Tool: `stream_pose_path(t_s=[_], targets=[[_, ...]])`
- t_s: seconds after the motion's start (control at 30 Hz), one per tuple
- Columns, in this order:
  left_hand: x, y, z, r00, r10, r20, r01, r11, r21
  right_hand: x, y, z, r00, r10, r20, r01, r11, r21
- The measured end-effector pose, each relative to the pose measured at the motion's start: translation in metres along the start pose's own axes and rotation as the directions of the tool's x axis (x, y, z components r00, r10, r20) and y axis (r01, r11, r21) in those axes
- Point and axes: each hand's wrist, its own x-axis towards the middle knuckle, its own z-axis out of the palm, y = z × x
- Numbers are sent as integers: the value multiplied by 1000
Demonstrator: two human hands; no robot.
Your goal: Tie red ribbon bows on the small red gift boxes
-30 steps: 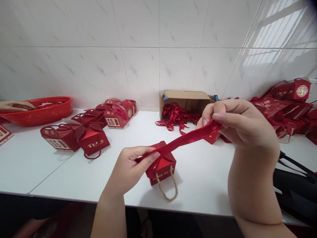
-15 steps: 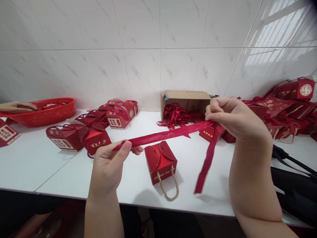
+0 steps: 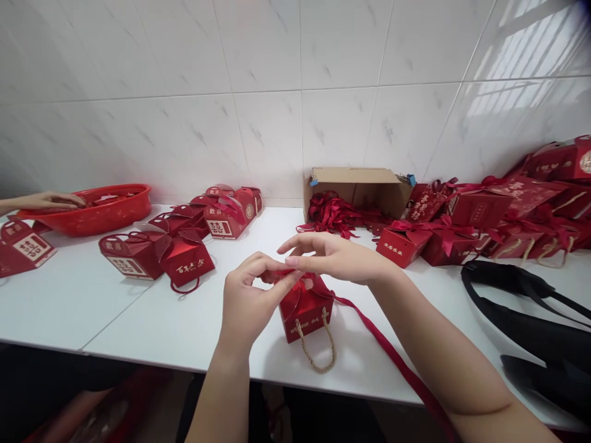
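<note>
A small red gift box (image 3: 307, 317) with a twisted cord handle hanging at its front stands on the white table before me. Over its top, my left hand (image 3: 253, 298) is closed in a pinch on a red ribbon (image 3: 376, 335). My right hand (image 3: 335, 255) meets it there from the right, thumb and fingers closing on the ribbon at the flaps. The fingertips partly cover the box's top and that part of the ribbon. From the box's right side the long tail slants down to the right, under my right forearm and past the table edge.
An open cardboard box (image 3: 357, 175) holds a heap of red ribbons (image 3: 330, 212). Ribboned boxes (image 3: 480, 206) are piled at right, near black straps (image 3: 508, 301). More red boxes (image 3: 187, 258) stand at left. Another person's hand (image 3: 58, 200) reaches into a red basin (image 3: 101, 215).
Both hands have come together and down onto the box top. The ribbon, stretched between them before, now gathers at the flaps and trails to the right. The view has shifted slightly.
</note>
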Motion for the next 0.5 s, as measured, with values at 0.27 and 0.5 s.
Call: stream_pose_path(t_s=[0.27,0.5], targets=[[3,-1,-4,997,-62,47,61,997,37,-4,-1,-11,1000,21,0,-20,990,-143],[3,-14,-3,974,-126,188,89,977,193,-4,5,-26,992,65,-106,-101,920,-380]])
